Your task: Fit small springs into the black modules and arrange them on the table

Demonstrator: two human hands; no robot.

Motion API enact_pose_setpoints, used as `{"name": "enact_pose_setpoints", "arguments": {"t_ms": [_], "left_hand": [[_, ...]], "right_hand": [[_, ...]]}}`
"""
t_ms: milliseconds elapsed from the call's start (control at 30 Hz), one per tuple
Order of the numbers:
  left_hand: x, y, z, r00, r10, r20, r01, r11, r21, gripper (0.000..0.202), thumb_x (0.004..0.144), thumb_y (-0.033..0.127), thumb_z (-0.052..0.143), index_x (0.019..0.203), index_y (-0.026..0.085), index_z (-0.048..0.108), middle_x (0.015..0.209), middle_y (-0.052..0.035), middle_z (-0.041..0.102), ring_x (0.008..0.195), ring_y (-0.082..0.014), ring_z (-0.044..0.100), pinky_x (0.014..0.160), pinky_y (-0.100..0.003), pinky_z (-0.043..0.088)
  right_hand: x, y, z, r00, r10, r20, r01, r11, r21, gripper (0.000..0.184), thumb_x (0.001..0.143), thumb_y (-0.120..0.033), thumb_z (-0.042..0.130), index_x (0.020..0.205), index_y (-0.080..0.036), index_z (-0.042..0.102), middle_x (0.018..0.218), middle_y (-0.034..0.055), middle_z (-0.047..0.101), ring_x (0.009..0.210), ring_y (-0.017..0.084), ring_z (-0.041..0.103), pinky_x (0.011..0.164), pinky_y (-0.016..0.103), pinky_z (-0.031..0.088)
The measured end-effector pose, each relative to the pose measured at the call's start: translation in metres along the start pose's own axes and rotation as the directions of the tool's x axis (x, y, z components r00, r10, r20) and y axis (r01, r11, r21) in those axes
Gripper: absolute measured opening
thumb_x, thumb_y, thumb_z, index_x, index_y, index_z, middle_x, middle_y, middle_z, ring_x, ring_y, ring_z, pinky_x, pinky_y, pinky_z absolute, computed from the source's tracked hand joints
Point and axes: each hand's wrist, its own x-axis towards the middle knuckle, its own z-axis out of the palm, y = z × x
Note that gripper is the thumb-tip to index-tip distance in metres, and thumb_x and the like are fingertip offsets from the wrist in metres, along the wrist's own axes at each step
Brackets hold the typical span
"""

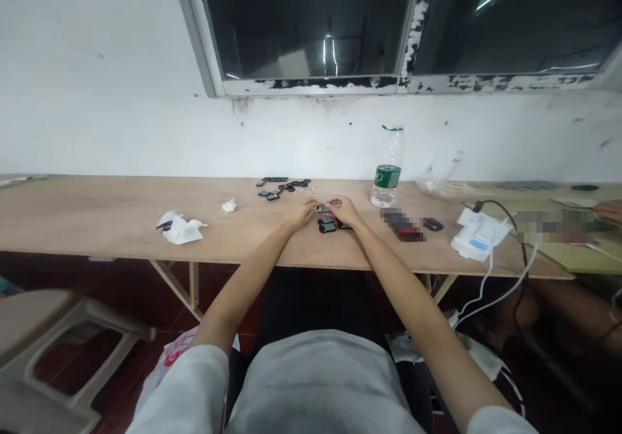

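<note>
Both hands meet over the wooden table around a small dark flat piece (323, 208) with a greyish face. The fingers of my left hand (302, 214) close on its left side, and those of my right hand (344, 208) grip its right side. Just below lie a few similar dark pieces (327, 225), one partly under my right hand. Farther back, several more small black pieces (291, 186) are spread in a loose group beside tiny pale bits (307, 190). What the pieces are is too small to tell.
Crumpled tissues (182, 228) lie on the left of the table (97, 214). To the right are a water bottle (387, 171), a blurred-out red and dark item (403, 225), a black oval object (432, 224) and a white box with cables (479, 236). Another person's hand (610, 210) shows far right.
</note>
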Motion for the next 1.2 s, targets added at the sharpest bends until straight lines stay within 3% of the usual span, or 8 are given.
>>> {"name": "enact_pose_setpoints", "arguments": {"t_ms": [300, 433, 633, 767, 967, 1200], "left_hand": [[-0.001, 0.009, 0.000, 0.998, -0.060, 0.022, 0.060, 0.998, 0.004, 0.040, 0.099, 0.017, 0.053, 0.133, 0.022, 0.071, 0.141, -0.0110, 0.066, 0.129, -0.0259, 0.062, 0.115, -0.040, 0.046], [-0.001, 0.011, -0.002, 0.995, -0.097, 0.026, 0.097, 0.995, 0.000, 0.039, 0.097, 0.016, 0.057, 0.132, 0.023, 0.072, 0.139, -0.0105, 0.067, 0.127, -0.0267, 0.062, 0.114, -0.041, 0.047], [-0.001, 0.011, -0.003, 0.998, -0.062, 0.017, 0.063, 0.998, -0.016, 0.040, 0.094, 0.011, 0.055, 0.129, 0.020, 0.073, 0.137, -0.0117, 0.068, 0.127, -0.0266, 0.063, 0.113, -0.041, 0.047], [-0.002, 0.013, -0.002, 0.999, -0.043, 0.010, 0.043, 0.999, -0.015, 0.042, 0.097, 0.012, 0.051, 0.133, 0.019, 0.071, 0.136, -0.0117, 0.068, 0.125, -0.0260, 0.064, 0.111, -0.039, 0.048], [-0.001, 0.011, 0.000, 1.000, -0.012, -0.009, 0.012, 1.000, -0.020, 0.038, 0.100, 0.020, 0.051, 0.131, 0.021, 0.073, 0.139, -0.0147, 0.066, 0.127, -0.0295, 0.064, 0.112, -0.045, 0.050], [0.001, 0.015, -0.001, 0.996, -0.091, -0.018, 0.090, 0.995, -0.043, 0.031, 0.103, 0.028, 0.055, 0.125, 0.021, 0.075, 0.139, -0.0113, 0.068, 0.129, -0.0273, 0.064, 0.115, -0.043, 0.049]], "right_hand": [[0.001, 0.003, -0.004, 1.000, 0.025, -0.006, -0.024, 0.994, 0.110, 0.024, 0.081, -0.027, 0.089, 0.086, -0.016, 0.069, 0.088, 0.0070, 0.078, 0.065, 0.018, 0.076, 0.071, 0.032, 0.068], [0.000, 0.001, -0.004, 0.999, 0.043, 0.009, -0.044, 0.990, 0.131, 0.022, 0.082, -0.024, 0.088, 0.086, -0.016, 0.068, 0.087, 0.0077, 0.078, 0.065, 0.019, 0.077, 0.068, 0.030, 0.067], [-0.001, -0.002, -0.003, 0.999, 0.049, 0.007, -0.049, 0.990, 0.134, 0.023, 0.082, -0.024, 0.089, 0.084, -0.016, 0.067, 0.085, 0.0072, 0.079, 0.065, 0.019, 0.077, 0.066, 0.029, 0.067], [0.000, 0.000, -0.003, 0.999, 0.051, -0.011, -0.049, 0.988, 0.146, 0.023, 0.082, -0.024, 0.089, 0.084, -0.017, 0.068, 0.082, 0.0060, 0.079, 0.064, 0.018, 0.076, 0.065, 0.028, 0.067], [0.002, 0.003, -0.004, 0.998, 0.063, -0.026, -0.058, 0.986, 0.156, 0.022, 0.082, -0.024, 0.088, 0.084, -0.017, 0.068, 0.081, 0.0061, 0.079, 0.064, 0.019, 0.077, 0.073, 0.032, 0.068], [0.005, 0.007, -0.006, 0.999, 0.051, -0.006, -0.051, 0.994, 0.095, 0.020, 0.083, -0.026, 0.087, 0.087, -0.017, 0.070, 0.084, 0.0086, 0.080, 0.067, 0.022, 0.077, 0.072, 0.035, 0.068]]}}
